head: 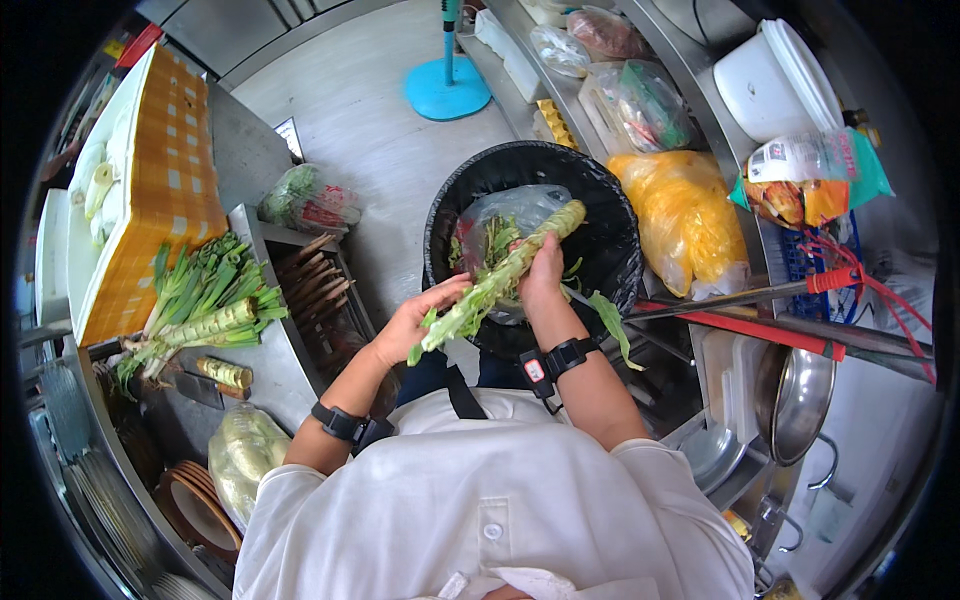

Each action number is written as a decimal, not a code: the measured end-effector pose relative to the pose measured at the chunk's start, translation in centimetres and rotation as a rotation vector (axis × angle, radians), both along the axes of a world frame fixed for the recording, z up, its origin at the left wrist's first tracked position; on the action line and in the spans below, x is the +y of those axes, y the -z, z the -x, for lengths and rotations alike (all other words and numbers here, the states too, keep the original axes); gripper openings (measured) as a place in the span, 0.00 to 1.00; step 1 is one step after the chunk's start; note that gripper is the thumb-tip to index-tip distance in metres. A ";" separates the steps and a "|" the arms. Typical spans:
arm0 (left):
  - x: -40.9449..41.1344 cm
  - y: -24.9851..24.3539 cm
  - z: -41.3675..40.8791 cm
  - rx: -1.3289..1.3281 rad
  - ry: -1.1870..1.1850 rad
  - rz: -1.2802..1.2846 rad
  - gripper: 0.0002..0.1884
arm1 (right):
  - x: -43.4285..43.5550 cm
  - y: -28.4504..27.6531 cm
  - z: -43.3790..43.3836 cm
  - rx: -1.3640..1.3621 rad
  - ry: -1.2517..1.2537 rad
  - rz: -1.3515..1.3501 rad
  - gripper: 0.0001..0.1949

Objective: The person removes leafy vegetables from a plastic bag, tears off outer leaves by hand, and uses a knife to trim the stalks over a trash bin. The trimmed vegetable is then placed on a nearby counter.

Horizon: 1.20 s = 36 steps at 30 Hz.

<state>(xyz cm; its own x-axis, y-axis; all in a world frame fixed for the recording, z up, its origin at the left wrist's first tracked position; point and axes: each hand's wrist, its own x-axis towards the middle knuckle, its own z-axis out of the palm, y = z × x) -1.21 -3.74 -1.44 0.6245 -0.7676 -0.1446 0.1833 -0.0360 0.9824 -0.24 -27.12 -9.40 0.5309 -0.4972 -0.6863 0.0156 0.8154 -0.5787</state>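
A long celtuce stem [502,279] with small leaves at its lower end lies slantwise above a black-lined bin [439,217]. My right hand [543,271] is closed round its upper half. My left hand [421,315] is beside the leafy lower end, fingers bent; leaf bits show at the thumb, and whether it grips them is unclear. Inside the bin are a clear plastic bag [525,201] and leaf scraps. One torn leaf [613,322] hangs near the bin's right edge, by my right forearm.
On the left steel counter [277,352] lie green leafy stalks [217,289], another celtuce stem [214,322], a cleaver [199,390] and a bagged vegetable [247,457]. A yellow plastic bag [686,217] adjoins the bin's right side. Red-and-black poles [750,322] jut in from the right.
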 end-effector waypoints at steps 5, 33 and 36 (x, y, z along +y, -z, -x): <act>2.7 0.3 -0.1 0.427 -0.303 -0.043 0.15 | -0.5 0.2 -1.0 -0.001 0.142 0.231 0.27; -3.1 -5.9 0.3 -0.298 0.252 -0.200 0.16 | -5.9 -2.1 -1.2 0.095 -0.100 0.001 0.15; -4.5 -6.8 0.3 -0.238 0.262 -0.220 0.18 | -7.1 -2.3 -0.9 0.119 -0.108 -0.009 0.15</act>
<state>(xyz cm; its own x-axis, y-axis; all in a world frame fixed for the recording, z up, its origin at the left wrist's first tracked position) -1.47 -8.21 5.33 0.4475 -0.8720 -0.1981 -0.0915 -0.2650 0.9599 0.67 -34.25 -7.12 0.4960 -0.4346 -0.7517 -0.1408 0.8140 -0.5636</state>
